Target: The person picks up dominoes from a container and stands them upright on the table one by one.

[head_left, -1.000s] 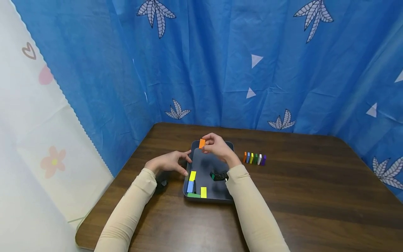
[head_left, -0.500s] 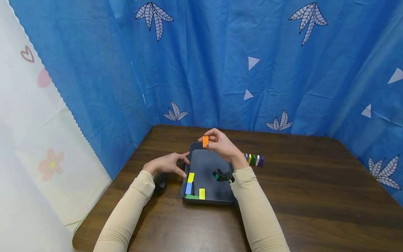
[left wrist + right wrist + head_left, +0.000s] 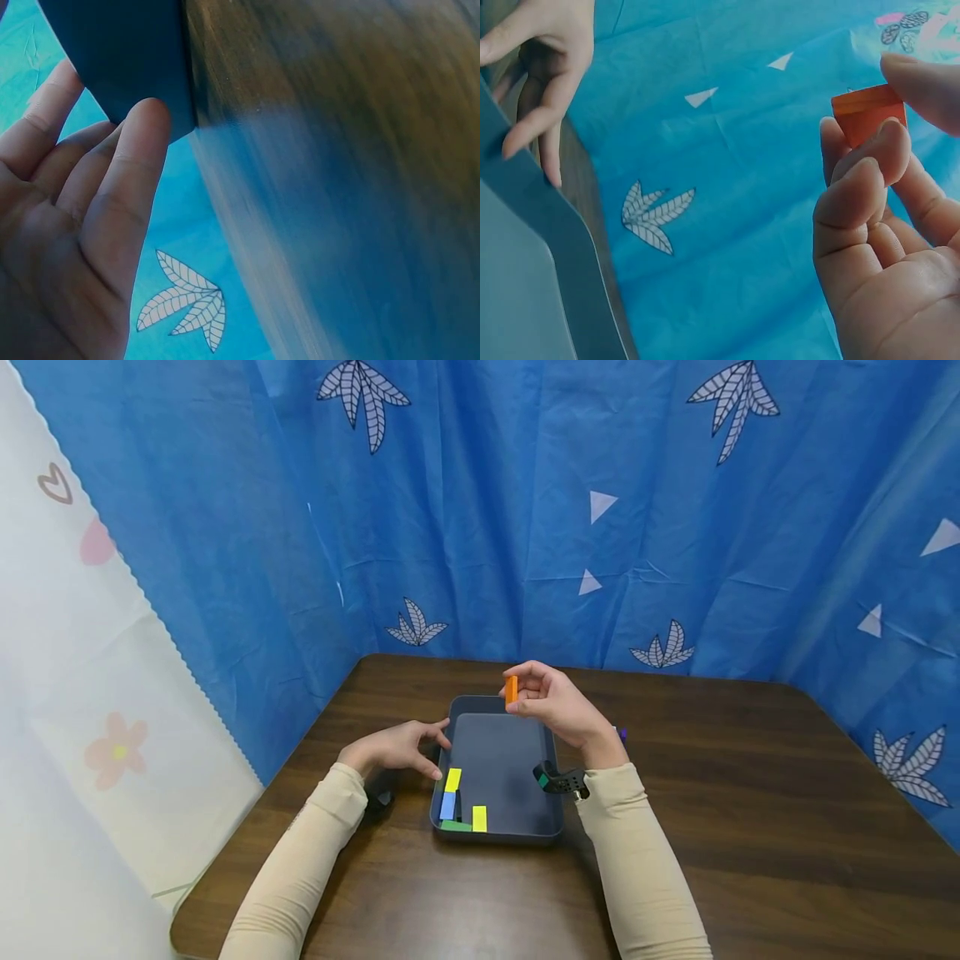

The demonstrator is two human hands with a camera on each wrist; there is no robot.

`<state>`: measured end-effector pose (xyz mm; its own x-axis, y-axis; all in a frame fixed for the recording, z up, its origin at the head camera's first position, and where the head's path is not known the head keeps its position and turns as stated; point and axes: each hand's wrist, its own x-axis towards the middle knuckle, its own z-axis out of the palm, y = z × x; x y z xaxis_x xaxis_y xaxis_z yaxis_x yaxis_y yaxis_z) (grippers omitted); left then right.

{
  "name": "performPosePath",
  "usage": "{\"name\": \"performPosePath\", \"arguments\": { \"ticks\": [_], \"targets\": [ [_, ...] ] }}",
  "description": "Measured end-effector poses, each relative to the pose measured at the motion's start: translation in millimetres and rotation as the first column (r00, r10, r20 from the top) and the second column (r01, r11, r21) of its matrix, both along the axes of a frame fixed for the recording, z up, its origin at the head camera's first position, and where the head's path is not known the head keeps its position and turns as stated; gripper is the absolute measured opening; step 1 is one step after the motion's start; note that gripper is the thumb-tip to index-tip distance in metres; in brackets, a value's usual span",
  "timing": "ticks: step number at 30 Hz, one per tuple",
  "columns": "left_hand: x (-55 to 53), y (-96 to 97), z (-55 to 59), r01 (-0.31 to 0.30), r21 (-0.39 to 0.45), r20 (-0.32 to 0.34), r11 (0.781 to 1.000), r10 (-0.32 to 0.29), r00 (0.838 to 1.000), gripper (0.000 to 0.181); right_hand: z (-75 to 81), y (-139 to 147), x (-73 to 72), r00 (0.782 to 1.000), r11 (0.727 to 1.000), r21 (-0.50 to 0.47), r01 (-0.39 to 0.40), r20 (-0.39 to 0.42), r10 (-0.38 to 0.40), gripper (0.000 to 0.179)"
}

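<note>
My right hand (image 3: pixel 558 703) pinches an orange domino-shaped block (image 3: pixel 512 691) between thumb and fingertips, over the far right end of a dark grey tray (image 3: pixel 497 839). In the right wrist view the orange block (image 3: pixel 868 114) shows at the fingertips. My left hand (image 3: pixel 396 747) is at the tray's left side, fingers spread and extended; in the left wrist view its fingertips (image 3: pixel 146 120) lie against the tray's wall (image 3: pixel 131 60). Along the tray's near left corner stand a yellow block (image 3: pixel 453 779), a blue block (image 3: pixel 447 806), a green block (image 3: pixel 456 826) and a second yellow block (image 3: pixel 479 818).
Right of the tray, a purple block (image 3: pixel 623 735) peeks out behind my right wrist, which hides the rest of its row. The brown wooden table (image 3: pixel 720 802) extends to the right. A blue curtain (image 3: pixel 480 527) hangs behind it, and a white one (image 3: pixel 90 693) hangs at left.
My right hand has lifted the orange block from near the tray's far left corner and carried it right, turning it edge-on. The left hand stays at the tray's side.
</note>
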<state>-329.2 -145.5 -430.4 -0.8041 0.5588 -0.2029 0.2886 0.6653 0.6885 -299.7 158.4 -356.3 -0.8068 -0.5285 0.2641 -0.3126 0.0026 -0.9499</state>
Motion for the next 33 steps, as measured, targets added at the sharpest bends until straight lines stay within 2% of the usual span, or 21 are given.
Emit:
{"name": "performPosePath", "arguments": {
  "ticks": [6, 10, 13, 20, 22, 27, 30, 33],
  "targets": [
    [0.9, -0.7, 1.0, 0.009, 0.009, 0.003, 1.0, -0.009, 1.0, 0.055, -2.1, 17, 6.7, 0.995, 0.995, 0.057, 0.085, -0.049, -0.082, 0.044],
    [1.4, -0.6, 1.3, 0.001, 0.016, 0.011, 1.0, -0.002, 1.0, 0.056, -5.2, 28, 11.7, 0.99, 0.988, 0.063, 0.138, -0.04, -0.135, 0.046],
    [1.5, -0.1, 0.5, -0.002, 0.02, 0.011, 1.0, 0.001, 1.0, 0.056, -10.4, 38, 12.7, 0.986, 0.984, 0.053, 0.167, -0.029, -0.166, 0.048],
    [1.7, 2.3, 0.7, -0.007, 0.027, 0.015, 1.0, 0.006, 1.0, 0.056, -19.8, 62, 8.9, 0.974, 0.974, -0.027, 0.225, 0.027, -0.224, 0.035],
    [1.2, 3.2, 1.2, -0.004, 0.024, 0.013, 1.0, 0.003, 1.0, 0.057, -20.6, 68, 9.1, 0.968, 0.968, -0.01, 0.25, 0.024, -0.25, 0.034],
    [0.0, 2.6, 1.1, 0.006, 0.009, -0.002, 1.0, -0.006, 1.0, 0.056, -23.7, 83, 9.5, 0.946, 0.941, 0.098, 0.325, -0.044, -0.322, 0.034],
    [-0.8, 1.2, -0.6, 0.018, 0.005, -0.015, 1.0, -0.018, 1.0, 0.056, -27.2, 90, 9.5, 0.939, 0.93, 0.133, 0.342, -0.08, -0.334, 0.031],
    [-0.6, 0.3, -2.7, 0.02, 0.008, -0.018, 1.0, -0.02, 1.0, 0.056, -32.1, 95, 9.3, 0.942, 0.931, 0.153, 0.332, -0.102, -0.319, 0.029]
  ]
}}
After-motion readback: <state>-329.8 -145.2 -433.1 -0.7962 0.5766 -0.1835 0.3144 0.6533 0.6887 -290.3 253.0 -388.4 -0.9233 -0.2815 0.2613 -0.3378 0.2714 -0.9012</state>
